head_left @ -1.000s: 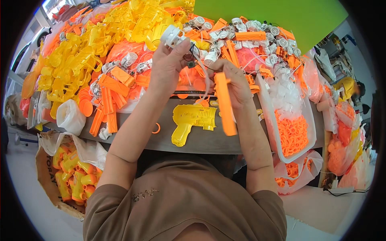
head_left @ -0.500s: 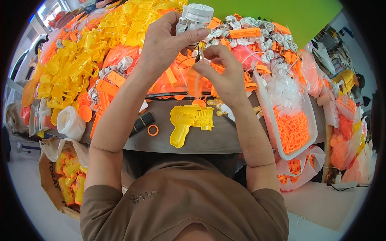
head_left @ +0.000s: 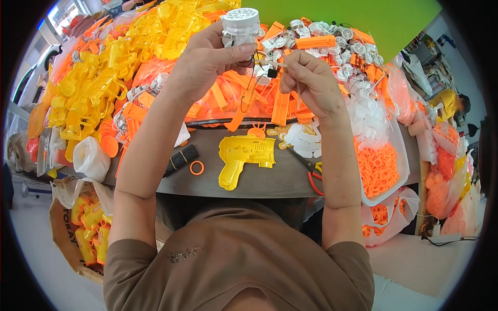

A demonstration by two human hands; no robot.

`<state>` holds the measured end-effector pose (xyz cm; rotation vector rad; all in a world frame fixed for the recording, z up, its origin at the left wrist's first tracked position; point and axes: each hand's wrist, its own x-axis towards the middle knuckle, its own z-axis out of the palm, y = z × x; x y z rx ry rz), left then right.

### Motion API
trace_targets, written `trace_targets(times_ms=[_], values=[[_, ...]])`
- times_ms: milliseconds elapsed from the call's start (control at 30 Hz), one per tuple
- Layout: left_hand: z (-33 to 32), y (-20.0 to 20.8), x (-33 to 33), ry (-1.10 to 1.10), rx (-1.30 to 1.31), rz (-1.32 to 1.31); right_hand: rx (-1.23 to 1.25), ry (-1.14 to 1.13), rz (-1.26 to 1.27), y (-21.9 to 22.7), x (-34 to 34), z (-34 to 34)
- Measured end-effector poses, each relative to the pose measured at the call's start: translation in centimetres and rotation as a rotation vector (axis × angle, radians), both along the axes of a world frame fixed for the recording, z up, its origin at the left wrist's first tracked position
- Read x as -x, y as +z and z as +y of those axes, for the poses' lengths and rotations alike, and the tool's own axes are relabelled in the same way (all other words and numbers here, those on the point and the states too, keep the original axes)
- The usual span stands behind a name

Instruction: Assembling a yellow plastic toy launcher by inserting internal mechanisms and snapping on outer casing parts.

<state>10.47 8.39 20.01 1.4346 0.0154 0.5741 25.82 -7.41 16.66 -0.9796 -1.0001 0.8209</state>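
My left hand (head_left: 202, 67) is closed round a white plastic unit (head_left: 241, 25) with a round slotted top, held up above the table. Thin dark wires and a small black block (head_left: 272, 73) dangle beneath it. To its right, my right hand (head_left: 314, 83) pinches a thin pale tube (head_left: 271, 62), which stretches sideways from the unit. Below both hands, a yellow gun-shaped shell half (head_left: 233, 176) lies on the dark table (head_left: 218, 189), hollow side up. An orange ring (head_left: 197, 168) rests to the left of the shell.
Yellow shells (head_left: 93, 78) are heaped at left, orange and white parts at the back. At right stands a clear tub (head_left: 399, 181) of orange rings and translucent pieces. Red-handled cutters (head_left: 314, 181) and a black block (head_left: 181, 159) lie near the shell. A paper sack (head_left: 65, 228) stands at lower left.
My right hand has moved right, away from the unit, and the pale tube now runs sideways between them. My left hand has shifted slightly left with the unit, which is turned a little.
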Motion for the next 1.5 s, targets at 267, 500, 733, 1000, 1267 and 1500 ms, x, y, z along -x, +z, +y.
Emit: trace_targets(times_ms=[267,500,733,1000,1267,1500], values=[[-0.1,0.6,0.1,0.059,-0.143,-0.013,0.318,-0.315,-0.662,5.5,3.1,-1.7],[-0.8,0.2,-0.8,0.175,-0.346,-0.021,0.249,-0.505,-0.894,2.8,8.7,-1.7],[-0.8,0.2,-0.7,0.091,-0.125,-0.023,0.258,-0.601,-0.802,-1.3,5.9,0.1],[-0.7,0.2,-0.7,0.018,-0.039,-0.034,0.222,0.114,0.242,0.6,4.1,-0.4],[-0.5,-0.1,-0.4,-0.019,0.002,-0.014,0.239,-0.168,-0.021,0.3,3.7,0.4],[-0.9,0.4,-0.4,-0.042,-0.024,-0.059,0.125,-0.593,-0.830,2.8,0.7,1.4]])
